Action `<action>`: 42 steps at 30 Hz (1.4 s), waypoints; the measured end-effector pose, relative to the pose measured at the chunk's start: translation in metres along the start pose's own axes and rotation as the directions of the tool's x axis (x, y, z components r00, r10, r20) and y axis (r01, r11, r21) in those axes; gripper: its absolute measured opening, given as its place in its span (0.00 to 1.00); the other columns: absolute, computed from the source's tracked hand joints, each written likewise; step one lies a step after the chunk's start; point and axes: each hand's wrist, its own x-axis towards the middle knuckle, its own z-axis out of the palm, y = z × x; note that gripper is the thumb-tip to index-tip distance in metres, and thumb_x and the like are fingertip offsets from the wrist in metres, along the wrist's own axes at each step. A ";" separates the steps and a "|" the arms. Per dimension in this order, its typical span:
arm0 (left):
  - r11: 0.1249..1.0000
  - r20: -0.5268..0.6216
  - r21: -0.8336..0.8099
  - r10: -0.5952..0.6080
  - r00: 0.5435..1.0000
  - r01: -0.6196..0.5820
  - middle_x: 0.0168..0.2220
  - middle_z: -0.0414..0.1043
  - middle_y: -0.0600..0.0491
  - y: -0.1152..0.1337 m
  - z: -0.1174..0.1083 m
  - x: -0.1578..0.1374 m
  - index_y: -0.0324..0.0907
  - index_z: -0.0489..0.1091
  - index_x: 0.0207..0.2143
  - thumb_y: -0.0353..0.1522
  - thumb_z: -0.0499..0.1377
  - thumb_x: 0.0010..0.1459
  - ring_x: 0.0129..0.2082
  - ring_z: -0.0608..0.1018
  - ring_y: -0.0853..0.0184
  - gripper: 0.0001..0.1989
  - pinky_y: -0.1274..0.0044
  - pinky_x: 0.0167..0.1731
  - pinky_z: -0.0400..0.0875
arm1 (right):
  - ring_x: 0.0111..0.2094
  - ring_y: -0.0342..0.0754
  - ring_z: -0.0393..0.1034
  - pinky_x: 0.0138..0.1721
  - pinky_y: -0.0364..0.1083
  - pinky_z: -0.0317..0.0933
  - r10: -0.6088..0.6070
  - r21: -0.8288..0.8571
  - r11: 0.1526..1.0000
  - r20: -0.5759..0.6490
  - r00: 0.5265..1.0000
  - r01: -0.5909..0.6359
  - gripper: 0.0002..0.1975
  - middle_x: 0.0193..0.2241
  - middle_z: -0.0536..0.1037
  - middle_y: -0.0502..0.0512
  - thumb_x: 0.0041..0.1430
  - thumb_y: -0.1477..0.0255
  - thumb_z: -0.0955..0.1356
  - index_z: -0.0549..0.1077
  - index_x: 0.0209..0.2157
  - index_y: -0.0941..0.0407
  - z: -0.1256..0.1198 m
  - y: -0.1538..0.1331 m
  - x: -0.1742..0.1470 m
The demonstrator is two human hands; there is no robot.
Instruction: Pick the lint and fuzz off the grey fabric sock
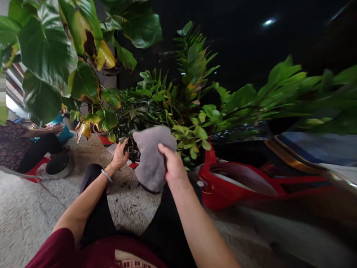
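Note:
A soft grey cloth [153, 156] hangs from my right hand [174, 165], whose thumb presses on its near face; the fingers behind it are hidden. My left hand [119, 155] is to the left of the cloth, apart from it, with its fingers spread and reaching among low leaves. Nothing shows in that hand, and a light bracelet [106, 176] circles its wrist. In front of both hands stand dense green potted plants [156, 95]. A red pot [103, 137] shows beyond my left hand, partly covered by leaves.
Large broad leaves [47, 48] overhang the upper left. At the right is a red bag [220, 190] with raised handles. Another person [30, 145] sits at the far left beside a dark round basin [59, 165] on the concrete floor [25, 216].

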 end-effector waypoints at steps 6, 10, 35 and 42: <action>0.998 -0.012 -0.053 -0.014 1.000 0.013 0.68 0.63 0.40 0.008 -0.001 0.001 0.41 0.64 0.68 0.24 0.59 0.52 0.66 0.67 0.50 0.38 0.58 0.66 0.63 | 0.32 0.55 0.82 0.37 0.51 0.78 0.202 0.084 0.976 -0.032 0.979 -0.199 0.08 0.21 0.82 0.52 0.45 0.68 0.75 0.78 0.29 0.55 0.027 0.006 0.038; 0.996 0.016 -0.090 -0.006 1.000 0.008 0.69 0.62 0.42 0.011 -0.008 -0.007 0.43 0.72 0.60 0.23 0.59 0.51 0.66 0.67 0.50 0.32 0.62 0.61 0.70 | 0.27 0.56 0.81 0.32 0.51 0.78 0.477 -0.004 0.876 -0.139 0.868 -0.482 0.03 0.17 0.79 0.54 0.45 0.72 0.74 0.77 0.24 0.54 -0.006 0.057 0.008; 0.472 -0.007 -0.793 -0.639 0.769 0.385 0.28 0.74 0.54 -0.039 -0.029 0.025 0.39 0.80 0.38 0.26 0.66 0.37 0.30 0.75 0.69 0.20 0.77 0.35 0.71 | 0.33 0.60 0.83 0.39 0.53 0.78 0.470 0.044 0.882 -0.012 0.883 -0.469 0.12 0.21 0.82 0.56 0.36 0.68 0.78 0.77 0.25 0.56 -0.003 0.039 -0.056; 0.260 0.181 -0.899 -0.512 0.840 0.353 0.42 0.80 0.47 -0.042 -0.030 0.030 0.40 0.78 0.47 0.28 0.67 0.42 0.44 0.80 0.60 0.25 0.69 0.47 0.73 | 0.30 0.56 0.81 0.37 0.51 0.78 0.278 0.003 0.960 0.073 0.958 -0.279 0.10 0.23 0.83 0.54 0.40 0.71 0.76 0.79 0.29 0.56 0.055 0.029 -0.010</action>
